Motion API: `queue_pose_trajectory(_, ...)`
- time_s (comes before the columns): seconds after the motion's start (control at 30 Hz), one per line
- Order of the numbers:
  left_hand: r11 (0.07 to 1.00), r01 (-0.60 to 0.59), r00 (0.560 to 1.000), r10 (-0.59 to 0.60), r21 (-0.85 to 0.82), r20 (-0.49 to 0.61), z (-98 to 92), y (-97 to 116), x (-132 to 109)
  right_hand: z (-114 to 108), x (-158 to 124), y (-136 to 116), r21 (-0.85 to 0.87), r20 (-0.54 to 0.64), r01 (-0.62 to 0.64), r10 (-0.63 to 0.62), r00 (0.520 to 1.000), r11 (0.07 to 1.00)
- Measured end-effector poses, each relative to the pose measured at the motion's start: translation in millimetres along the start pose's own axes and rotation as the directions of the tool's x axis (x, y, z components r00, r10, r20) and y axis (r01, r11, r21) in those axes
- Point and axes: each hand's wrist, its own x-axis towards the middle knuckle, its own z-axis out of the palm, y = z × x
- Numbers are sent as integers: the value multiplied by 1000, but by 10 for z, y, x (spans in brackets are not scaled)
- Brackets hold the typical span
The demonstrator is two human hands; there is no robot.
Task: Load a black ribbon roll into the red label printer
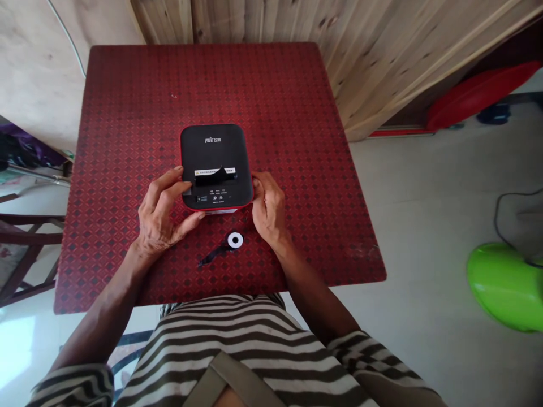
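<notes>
One small roll [230,241], white-faced, lies between the black box [214,155] and the near edge of the table [297,141], its dark tail trailing left towards that edge. Wooden panelling [263,20] rises beyond the far edge; past the left edge stands a chair [29,238], and past the right a green object [504,288]. The box is about midway between the left and right edges — its lettering [212,139] reads upright from the near edge, a black strip [212,180] stands nearer that edge, and its long axis runs near to far. The left hand [159,209] and right hand [269,206] grasp its sides — whether it is lifted, I cannot tell.
</notes>
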Motion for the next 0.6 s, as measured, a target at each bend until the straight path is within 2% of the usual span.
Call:
queue_pose_trajectory(0.23, 999, 33, 999, -33, -3, -31, 27, -13, -19, 41, -21, 55, -4, 56, -9, 9, 998, 1000)
queue_pose_trajectory(0.6, 1000, 10, 999, -10, 4, -50, -34, 65, 47, 12, -50, 47, -32, 78, -15, 18, 997, 999)
